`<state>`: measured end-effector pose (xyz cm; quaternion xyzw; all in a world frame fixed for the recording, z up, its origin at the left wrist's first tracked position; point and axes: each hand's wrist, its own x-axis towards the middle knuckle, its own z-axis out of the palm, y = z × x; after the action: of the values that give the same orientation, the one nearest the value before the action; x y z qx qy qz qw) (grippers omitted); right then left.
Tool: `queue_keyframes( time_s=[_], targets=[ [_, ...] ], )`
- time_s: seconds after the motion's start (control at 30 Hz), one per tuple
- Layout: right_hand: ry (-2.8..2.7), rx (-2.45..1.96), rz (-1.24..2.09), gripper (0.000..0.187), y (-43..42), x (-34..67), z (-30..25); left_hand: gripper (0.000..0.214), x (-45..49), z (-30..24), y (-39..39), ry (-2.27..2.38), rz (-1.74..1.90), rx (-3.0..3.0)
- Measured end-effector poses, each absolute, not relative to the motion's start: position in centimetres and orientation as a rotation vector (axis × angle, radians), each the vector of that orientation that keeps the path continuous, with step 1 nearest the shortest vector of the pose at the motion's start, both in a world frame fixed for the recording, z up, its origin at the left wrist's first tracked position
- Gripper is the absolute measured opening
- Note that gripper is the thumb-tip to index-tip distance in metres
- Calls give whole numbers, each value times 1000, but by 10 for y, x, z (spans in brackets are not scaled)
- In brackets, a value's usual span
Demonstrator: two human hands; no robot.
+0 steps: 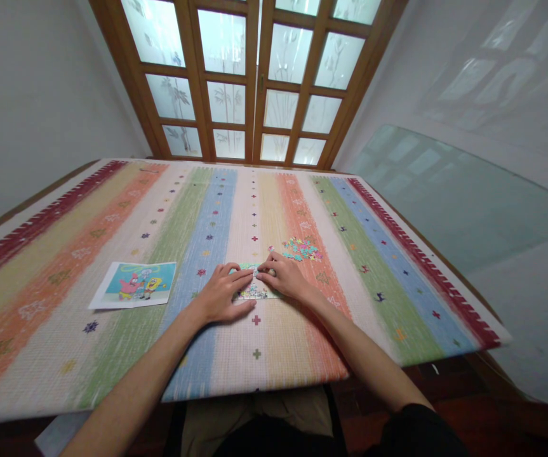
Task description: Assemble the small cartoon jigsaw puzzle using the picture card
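A small rectangular jigsaw puzzle (pixel 253 292) lies on the striped tablecloth in front of me, partly covered by my hands. My left hand (pixel 227 293) rests flat over its left side, fingers stretched towards the middle and thumb apart. Over the upper right part, my right hand (pixel 283 274) has its fingers bent and thumb and fingertips close together at the puzzle's surface. Whatever may be between those fingertips is too small to make out. Just beyond my right hand is a loose heap of colourful jigsaw pieces (pixel 303 249).
Left of my left hand lies a printed cartoon picture (pixel 140 282) on white paper. The striped tablecloth (pixel 274 355) covers the table and hangs at the near edge. A glass-paned wooden door (pixel 254 82) stands behind the table, with a white wall (pixel 507 82) to the right.
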<state>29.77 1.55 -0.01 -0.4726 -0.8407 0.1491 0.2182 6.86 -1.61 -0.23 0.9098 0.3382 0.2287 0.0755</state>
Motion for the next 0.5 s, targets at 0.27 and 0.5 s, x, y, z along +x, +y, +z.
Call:
queue_keyframes(
  time_s=[0.27,0.5],
  targets=[
    [-2354,-1274,345,14,15,296,-1,42,67,-5,-14,1039,670,2739],
    [-2404,-1313,302,16,14,293,-2,40,67,-5,-14,1028,702,2740]
  ],
)
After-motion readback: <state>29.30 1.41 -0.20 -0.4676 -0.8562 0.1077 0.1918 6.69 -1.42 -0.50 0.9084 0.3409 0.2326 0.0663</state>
